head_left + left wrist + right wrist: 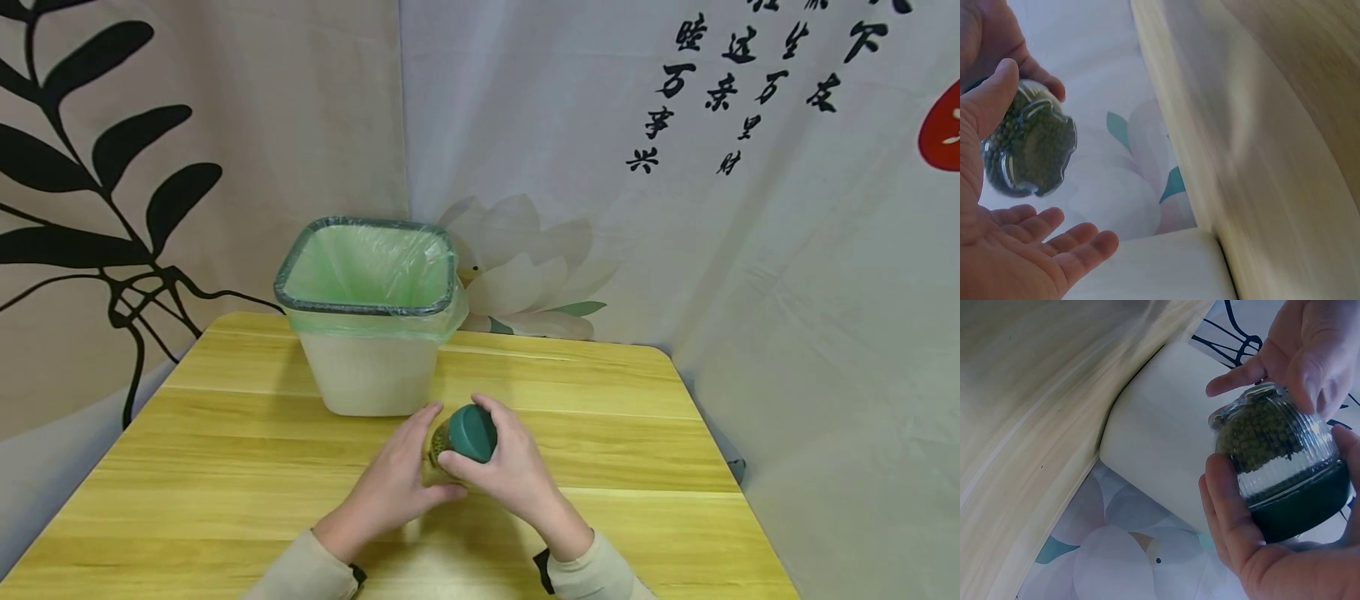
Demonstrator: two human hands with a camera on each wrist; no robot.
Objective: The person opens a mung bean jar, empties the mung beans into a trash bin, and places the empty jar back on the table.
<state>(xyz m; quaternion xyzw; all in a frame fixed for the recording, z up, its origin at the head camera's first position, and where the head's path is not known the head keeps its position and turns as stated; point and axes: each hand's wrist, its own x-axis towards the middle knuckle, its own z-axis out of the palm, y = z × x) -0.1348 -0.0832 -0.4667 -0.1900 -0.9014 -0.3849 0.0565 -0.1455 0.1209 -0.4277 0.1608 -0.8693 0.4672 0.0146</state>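
Our right grip (516, 475) clasps the green lid (474, 433) of a glass jar (1279, 472), thumb on one side and fingers curled round the other, some reaching onto the glass. Our left grip (393, 483) stands open beside the jar's body, its fingers (1094, 250) spread and apart from the glass; the left thumb lies along the near side, though we cannot tell whether it touches. The jar, part filled with small green beans (1254, 434), is tilted, lid toward our right and base toward our left, and appears raised above the wooden desk (600, 450), just in front of a pale bin (367, 367) lined with a green bag (360, 325).

We take the step in hand to be the handling of the jar between two hands, with the right bearing it and the left placed to receive or steady it. The lid sits on the jar, and the beans are all inside as far as we can see. By our judgement, the next move calls for the left fingers to close round the smooth glass before the right loosens, lest the jar slip.
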